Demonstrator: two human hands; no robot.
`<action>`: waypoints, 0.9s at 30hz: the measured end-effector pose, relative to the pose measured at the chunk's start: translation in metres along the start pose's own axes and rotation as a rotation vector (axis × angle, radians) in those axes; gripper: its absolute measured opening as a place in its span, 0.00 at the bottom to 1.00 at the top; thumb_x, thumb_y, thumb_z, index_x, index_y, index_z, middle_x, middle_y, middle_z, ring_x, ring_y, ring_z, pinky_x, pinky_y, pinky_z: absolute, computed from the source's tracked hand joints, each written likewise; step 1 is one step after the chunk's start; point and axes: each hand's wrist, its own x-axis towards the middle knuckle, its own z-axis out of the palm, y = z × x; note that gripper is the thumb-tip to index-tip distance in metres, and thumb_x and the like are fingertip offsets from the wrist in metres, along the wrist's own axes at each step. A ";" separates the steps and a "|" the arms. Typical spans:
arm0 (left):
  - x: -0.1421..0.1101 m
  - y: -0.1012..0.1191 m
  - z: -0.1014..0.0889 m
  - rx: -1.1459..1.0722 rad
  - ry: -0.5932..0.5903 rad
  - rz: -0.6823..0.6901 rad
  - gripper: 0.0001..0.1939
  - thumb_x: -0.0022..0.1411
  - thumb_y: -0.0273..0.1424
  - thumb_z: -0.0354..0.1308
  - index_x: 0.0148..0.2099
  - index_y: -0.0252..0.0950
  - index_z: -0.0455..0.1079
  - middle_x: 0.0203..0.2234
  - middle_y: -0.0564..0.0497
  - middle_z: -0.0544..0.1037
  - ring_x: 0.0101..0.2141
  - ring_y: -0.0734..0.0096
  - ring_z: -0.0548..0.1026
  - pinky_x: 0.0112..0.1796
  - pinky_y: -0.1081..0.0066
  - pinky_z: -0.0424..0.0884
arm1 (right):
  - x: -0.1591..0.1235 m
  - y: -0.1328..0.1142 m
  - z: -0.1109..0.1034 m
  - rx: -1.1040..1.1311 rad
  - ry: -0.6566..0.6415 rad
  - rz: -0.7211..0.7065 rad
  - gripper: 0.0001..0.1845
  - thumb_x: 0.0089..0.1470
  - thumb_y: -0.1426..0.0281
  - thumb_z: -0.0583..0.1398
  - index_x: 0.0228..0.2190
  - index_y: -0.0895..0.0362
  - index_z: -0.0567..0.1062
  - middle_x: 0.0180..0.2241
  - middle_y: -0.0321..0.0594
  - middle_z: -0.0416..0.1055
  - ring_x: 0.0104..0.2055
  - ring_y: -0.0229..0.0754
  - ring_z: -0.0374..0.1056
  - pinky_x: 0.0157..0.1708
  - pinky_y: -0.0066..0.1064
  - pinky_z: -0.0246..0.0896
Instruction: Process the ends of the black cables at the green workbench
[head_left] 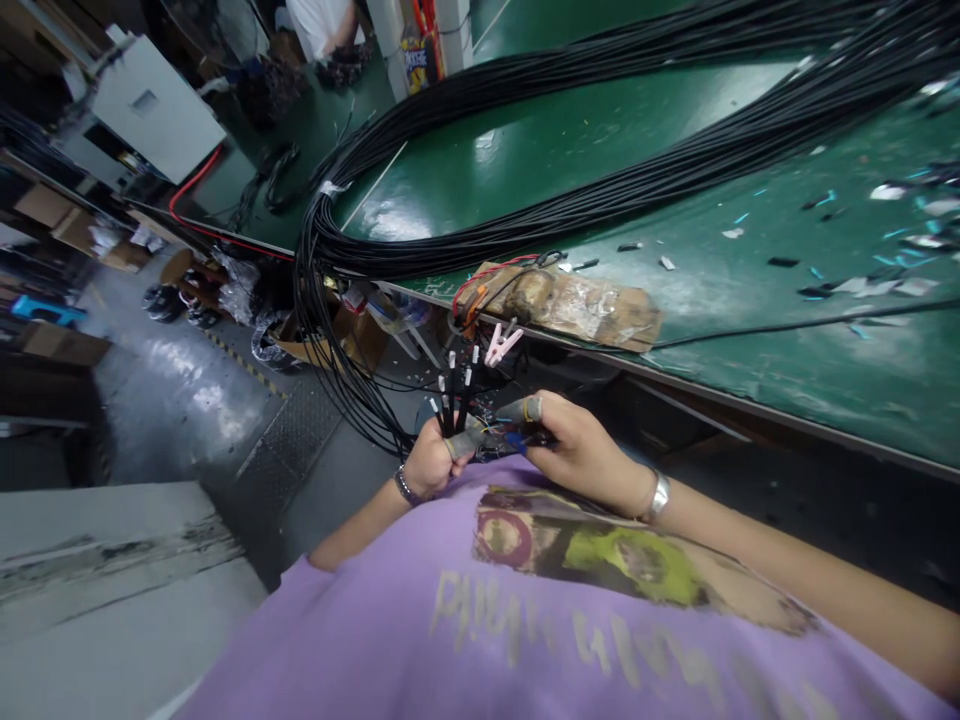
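Close to my chest, my left hand [437, 458] is closed around several black cables [463, 402]; their white-tipped ends stick up out of the fist. My right hand [581, 440] is closed on a small dark tool with blue on it [516, 441], its exact kind hard to make out. Grey coverings wrap the thumb of the left hand and a finger of the right. Thin coloured wires [491, 428] show between the two hands, which nearly meet. From the left fist the cables run back to a large black cable bundle [480, 240] on the green table.
The green table [757, 370] has its edge just beyond my hands. A taped wooden block [585, 305] and a pink clip [501, 345] sit at that edge. Cable scraps [892, 260] litter the right side. A white machine [154, 105] stands far left; another person [322, 25] is behind.
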 end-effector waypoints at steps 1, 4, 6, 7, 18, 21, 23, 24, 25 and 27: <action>0.000 0.000 0.000 0.006 -0.005 -0.004 0.23 0.46 0.45 0.64 0.19 0.34 0.58 0.07 0.61 0.56 0.09 0.87 0.50 0.12 0.79 0.43 | 0.001 0.000 0.000 0.032 -0.004 0.022 0.15 0.41 0.81 0.54 0.32 0.54 0.70 0.28 0.38 0.70 0.31 0.41 0.66 0.31 0.31 0.63; -0.001 -0.001 -0.001 0.013 -0.010 -0.011 0.23 0.46 0.45 0.65 0.19 0.34 0.58 0.07 0.61 0.56 0.09 0.87 0.50 0.12 0.79 0.43 | 0.004 -0.002 -0.002 0.123 -0.019 0.094 0.12 0.45 0.78 0.55 0.33 0.55 0.72 0.29 0.38 0.72 0.32 0.40 0.67 0.33 0.31 0.64; -0.001 -0.001 -0.001 0.007 -0.002 -0.012 0.23 0.45 0.45 0.65 0.20 0.34 0.58 0.07 0.61 0.56 0.09 0.87 0.50 0.12 0.79 0.43 | 0.005 -0.004 -0.003 0.162 -0.029 0.119 0.12 0.45 0.78 0.55 0.33 0.55 0.72 0.31 0.39 0.73 0.32 0.40 0.68 0.34 0.31 0.65; -0.001 -0.002 -0.001 0.001 0.003 -0.013 0.23 0.45 0.45 0.65 0.20 0.34 0.58 0.07 0.61 0.56 0.09 0.87 0.50 0.12 0.79 0.43 | 0.005 -0.004 -0.004 0.174 -0.036 0.121 0.13 0.44 0.78 0.55 0.34 0.56 0.72 0.31 0.39 0.73 0.33 0.40 0.68 0.34 0.31 0.65; -0.001 -0.001 -0.001 0.003 0.003 -0.045 0.23 0.42 0.44 0.66 0.19 0.34 0.58 0.07 0.62 0.56 0.09 0.87 0.50 0.11 0.79 0.42 | 0.011 0.000 -0.003 0.252 -0.077 0.139 0.08 0.50 0.73 0.55 0.33 0.56 0.72 0.31 0.39 0.74 0.32 0.39 0.69 0.34 0.31 0.66; -0.002 -0.001 -0.001 0.030 -0.018 -0.051 0.23 0.42 0.44 0.66 0.19 0.34 0.59 0.07 0.61 0.57 0.09 0.86 0.50 0.11 0.79 0.43 | 0.017 0.000 -0.003 0.315 -0.119 0.172 0.06 0.52 0.69 0.56 0.33 0.56 0.72 0.30 0.38 0.74 0.32 0.39 0.70 0.34 0.30 0.67; -0.002 -0.002 -0.001 0.047 -0.028 -0.044 0.22 0.43 0.44 0.66 0.19 0.34 0.59 0.07 0.61 0.57 0.09 0.86 0.51 0.11 0.79 0.44 | 0.019 0.001 -0.002 0.329 -0.106 0.189 0.06 0.51 0.68 0.57 0.32 0.56 0.72 0.29 0.37 0.74 0.32 0.39 0.69 0.34 0.31 0.67; -0.002 -0.003 0.000 0.053 -0.028 -0.039 0.22 0.44 0.44 0.66 0.19 0.34 0.59 0.07 0.61 0.57 0.09 0.86 0.51 0.12 0.79 0.44 | 0.020 0.001 -0.002 0.331 -0.083 0.201 0.06 0.51 0.67 0.58 0.32 0.56 0.72 0.29 0.37 0.73 0.32 0.39 0.69 0.34 0.31 0.67; -0.002 -0.003 0.000 0.057 -0.022 -0.032 0.23 0.45 0.44 0.65 0.19 0.34 0.59 0.07 0.61 0.57 0.09 0.86 0.51 0.12 0.79 0.44 | 0.020 0.001 -0.002 0.332 -0.051 0.218 0.06 0.51 0.67 0.58 0.31 0.56 0.71 0.29 0.37 0.73 0.32 0.40 0.69 0.34 0.31 0.67; -0.002 -0.004 0.001 0.061 0.001 -0.016 0.23 0.46 0.45 0.64 0.19 0.34 0.59 0.07 0.61 0.57 0.09 0.86 0.51 0.12 0.79 0.44 | 0.017 0.001 -0.002 0.327 0.022 0.265 0.07 0.50 0.65 0.58 0.32 0.55 0.71 0.29 0.37 0.73 0.32 0.40 0.68 0.34 0.32 0.67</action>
